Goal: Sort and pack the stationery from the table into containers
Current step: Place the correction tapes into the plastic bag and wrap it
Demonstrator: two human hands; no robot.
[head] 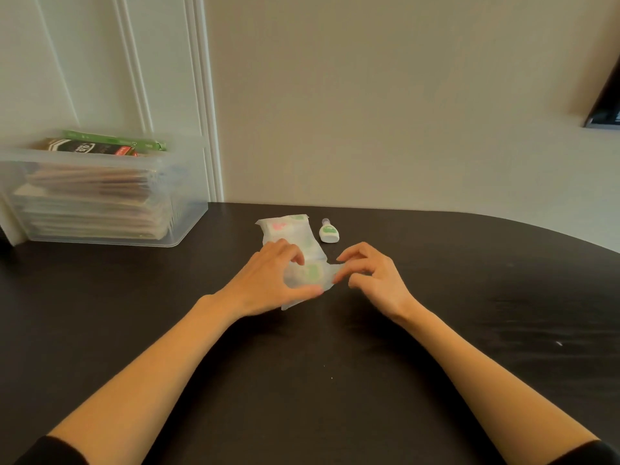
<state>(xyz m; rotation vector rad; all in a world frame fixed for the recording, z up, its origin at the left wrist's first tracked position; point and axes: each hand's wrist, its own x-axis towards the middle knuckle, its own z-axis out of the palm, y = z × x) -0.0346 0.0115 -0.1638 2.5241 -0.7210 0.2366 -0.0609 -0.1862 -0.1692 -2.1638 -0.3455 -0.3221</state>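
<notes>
Both hands' fingers pinching clear packet, black table

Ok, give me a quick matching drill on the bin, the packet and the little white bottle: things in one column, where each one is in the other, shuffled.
Things:
1. bin
2. packet
3. bottle

Places:
A. lying on the table just right of the packet, untouched
B. held by the left hand and pinched at its edge by the right hand
C. far left of the table, stacked full

Pairs: 1-C, 2-B, 3-A
</notes>
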